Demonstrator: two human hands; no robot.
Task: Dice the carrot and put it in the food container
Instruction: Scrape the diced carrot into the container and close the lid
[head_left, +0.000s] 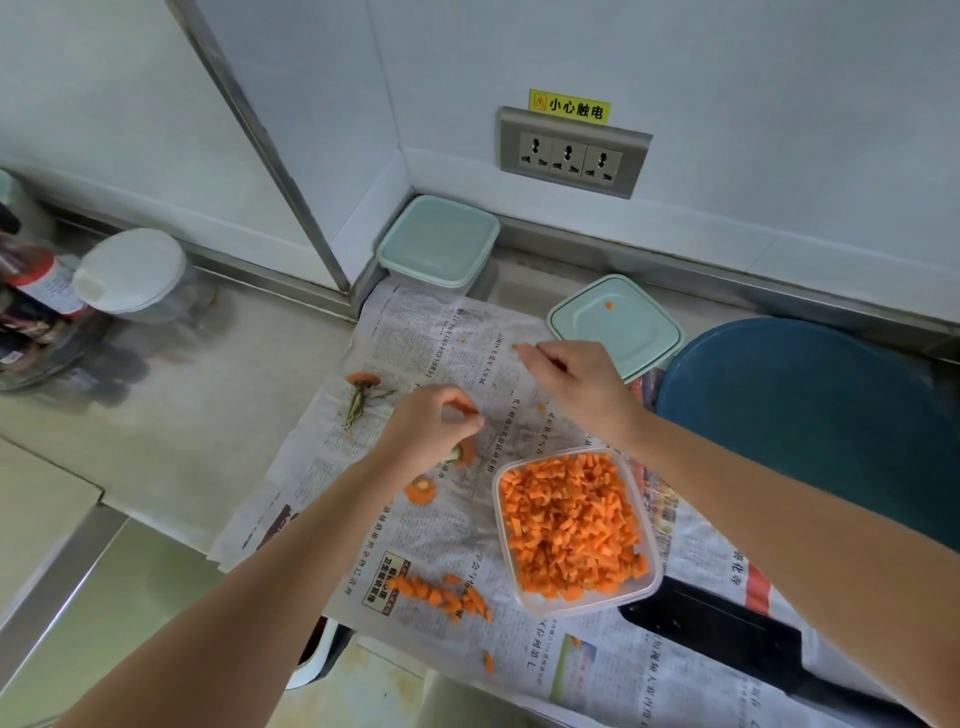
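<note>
Left hand (436, 423) hovers over the middle of the printed newspaper sheet (415, 332), fingers bunched against the thumb; whether anything sits between them I cannot tell. My right hand (571, 379) reaches further back, its fingertips pinching a tiny greenish scrap (516, 347). I count three cut-off carrot tops: a stalked top (362, 382) at the paper's left edge, a second top (464, 453) just under my left hand, and a third top (420, 490) a little nearer me. One clear square plastic food container (550, 607) stands on the paper beside my right forearm, filled almost to the rim with orange diced carrot (571, 525). One loose pile of dice (447, 597) lies left of it near the paper's front edge, with one stray piece (489, 663) nearer still. One lone cube (609, 306) sits on the mint-green lid (644, 343) lying flat behind. One closed mint-lidded box (439, 241) fills the wall corner. One black flat blade (717, 634) lies just beside the container's near corner. Bare paper lies open between my hands, and bare grey counter (182, 395) to the left.
</note>
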